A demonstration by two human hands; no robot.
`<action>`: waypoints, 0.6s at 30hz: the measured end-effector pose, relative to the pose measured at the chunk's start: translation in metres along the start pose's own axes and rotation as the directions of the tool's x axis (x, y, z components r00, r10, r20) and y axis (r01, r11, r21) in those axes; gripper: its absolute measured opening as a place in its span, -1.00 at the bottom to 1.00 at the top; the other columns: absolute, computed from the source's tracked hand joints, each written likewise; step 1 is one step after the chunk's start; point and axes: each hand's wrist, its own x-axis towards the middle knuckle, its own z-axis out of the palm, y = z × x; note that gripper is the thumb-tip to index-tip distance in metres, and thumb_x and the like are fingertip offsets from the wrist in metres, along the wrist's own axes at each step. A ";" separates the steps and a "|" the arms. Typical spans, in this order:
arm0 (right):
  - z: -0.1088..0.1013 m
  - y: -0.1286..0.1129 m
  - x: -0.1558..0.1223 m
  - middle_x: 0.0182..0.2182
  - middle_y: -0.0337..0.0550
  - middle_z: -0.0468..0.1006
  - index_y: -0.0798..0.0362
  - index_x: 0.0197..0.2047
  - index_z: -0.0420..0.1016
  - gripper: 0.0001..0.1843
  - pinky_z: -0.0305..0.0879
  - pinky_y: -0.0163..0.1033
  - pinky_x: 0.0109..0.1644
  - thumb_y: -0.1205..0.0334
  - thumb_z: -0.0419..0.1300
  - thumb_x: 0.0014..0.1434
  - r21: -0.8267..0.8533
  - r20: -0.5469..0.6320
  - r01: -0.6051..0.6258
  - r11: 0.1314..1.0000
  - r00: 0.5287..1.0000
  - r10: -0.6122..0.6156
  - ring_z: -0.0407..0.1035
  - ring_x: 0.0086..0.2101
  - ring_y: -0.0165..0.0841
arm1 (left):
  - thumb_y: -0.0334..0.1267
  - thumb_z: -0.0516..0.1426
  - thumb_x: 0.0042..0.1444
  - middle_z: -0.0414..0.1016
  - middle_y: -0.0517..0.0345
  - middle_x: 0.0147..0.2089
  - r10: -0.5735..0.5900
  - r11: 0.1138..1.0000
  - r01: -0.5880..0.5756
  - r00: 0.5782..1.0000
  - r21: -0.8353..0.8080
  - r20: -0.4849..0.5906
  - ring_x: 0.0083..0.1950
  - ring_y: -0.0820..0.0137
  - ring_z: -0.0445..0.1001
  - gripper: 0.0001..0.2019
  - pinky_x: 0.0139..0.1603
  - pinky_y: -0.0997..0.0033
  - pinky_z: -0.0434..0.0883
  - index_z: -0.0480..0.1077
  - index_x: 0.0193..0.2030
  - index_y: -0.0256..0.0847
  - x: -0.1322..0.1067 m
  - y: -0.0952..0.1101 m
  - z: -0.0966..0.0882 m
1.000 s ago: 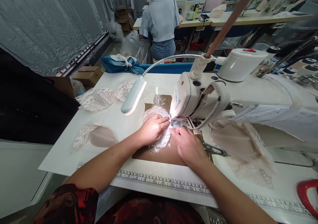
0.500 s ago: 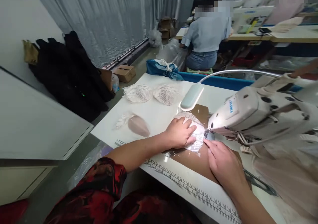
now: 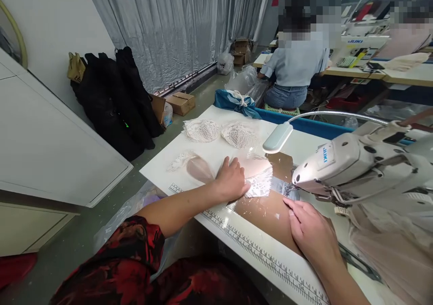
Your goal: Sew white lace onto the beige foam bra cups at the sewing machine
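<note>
A pale pink bra cup with white lace (image 3: 260, 178) lies on the brown board, left of the sewing machine's needle area. My left hand (image 3: 232, 177) rests at the cup's left edge, palm down with fingers spread. My right hand (image 3: 309, 226) lies on the brown board (image 3: 260, 212) just in front of the needle area, its index finger stretched out and nothing visible in it. The sewing machine head (image 3: 328, 160) stands beyond that hand, and a gap separates the lace from it.
Two lace cups (image 3: 202, 130) lie at the table's back left, and another beige cup (image 3: 199, 168) is nearer. A lamp (image 3: 278, 138) hangs over the work area. Sheer beige fabric (image 3: 392, 246) is heaped at right. A co-worker (image 3: 296, 66) sits beyond the table.
The lace cup has moved left, away from the needle area, with my left hand. My right hand stays near the needle area, now apart from the cup. The camera view has shifted.
</note>
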 end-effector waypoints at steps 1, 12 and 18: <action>-0.001 0.000 0.000 -0.15 -0.06 0.53 0.05 0.01 0.50 -0.57 0.33 -0.17 -0.27 0.26 -0.12 0.24 0.001 0.008 -0.003 1.000 1.000 0.003 0.46 -0.24 -0.24 | 0.02 -0.04 0.24 0.45 -0.29 0.04 -0.011 1.000 0.011 1.000 -0.026 0.026 0.29 -0.02 0.15 -0.49 0.30 -0.13 -0.01 0.44 -0.04 -0.45 -0.002 -0.009 -0.003; -0.006 0.000 -0.002 -0.10 -0.10 0.54 -0.02 -0.03 0.50 -0.60 0.35 -0.09 -0.11 0.09 -0.07 0.25 0.213 0.023 -0.064 0.975 0.998 0.061 0.44 -0.12 -0.19 | -0.25 -0.05 0.23 0.42 -0.01 -0.20 -0.406 0.878 0.334 0.900 -0.343 -0.162 -0.12 0.22 0.37 -0.82 -0.05 0.18 0.31 0.32 -0.27 -0.25 -0.088 -0.126 0.000; -0.031 -0.025 -0.011 -0.04 -0.01 0.52 -0.04 0.05 0.45 -0.53 0.40 -0.07 -0.05 -0.06 0.16 0.13 0.656 0.265 -0.248 0.713 0.960 0.090 0.44 -0.10 -0.17 | -0.07 -0.17 0.33 0.25 0.25 -0.44 -0.533 0.693 0.271 0.816 -0.668 -0.222 -0.41 0.43 0.27 -0.71 -0.38 0.47 0.25 0.22 -0.26 -0.18 -0.114 -0.092 -0.014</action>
